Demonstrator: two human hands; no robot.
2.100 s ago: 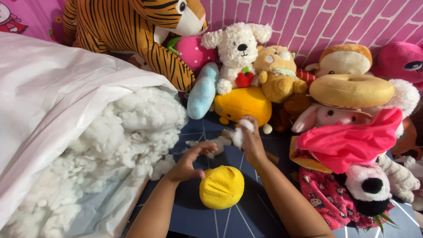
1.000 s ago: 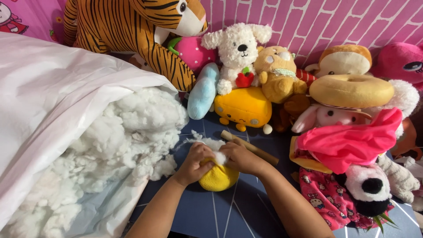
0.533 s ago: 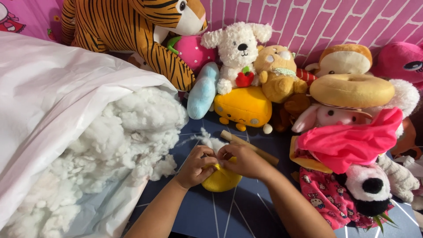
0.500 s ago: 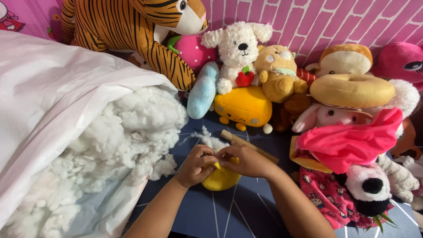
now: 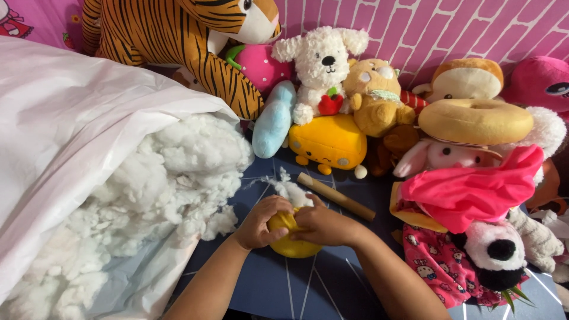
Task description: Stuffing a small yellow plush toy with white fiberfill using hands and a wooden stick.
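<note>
head view: the left hand (image 5: pixel 261 222) and the right hand (image 5: pixel 320 225) meet at centre frame on a round yellow plush shell (image 5: pixel 290 243), which rests on a dark blue mat with white radial lines (image 5: pixel 272 284). left grip: fingers curled closed over the shell's upper left side. right grip: fingers folded closed over its upper right side, thumb toward the left hand. the two hands touch each other above the shell; its opening is hidden under them.

at 12 o'clock from the hands, just beside the fingertips, lies a small tuft of loose white fibre stuffing (image 5: pixel 290 191). at 1 o'clock, near the tuft, a short wooden stick (image 5: pixel 335 195) lies diagonally on the mat.

at 9 to 10 o'clock, a large white plastic bag (image 5: pixel 77 136) lies open on its side, with a heap of white fibre stuffing (image 5: pixel 172 178) spilling from its mouth onto the mat.

at 12 o'clock, further back, a yellow block-shaped plush with a small face (image 5: pixel 329 142) stands in front of a white fluffy dog plush (image 5: pixel 323 68). at 11 o'clock, a striped tiger plush (image 5: pixel 189 41) leans against the pink brick-pattern wall (image 5: pixel 450 24). at 2 o'clock, a tan doughnut-shaped plush (image 5: pixel 474 121) sits on top of a bright pink cloth (image 5: pixel 468 192). at 3 to 4 o'clock, a black-and-white panda plush (image 5: pixel 495 252) lies well apart from the hands.
</note>
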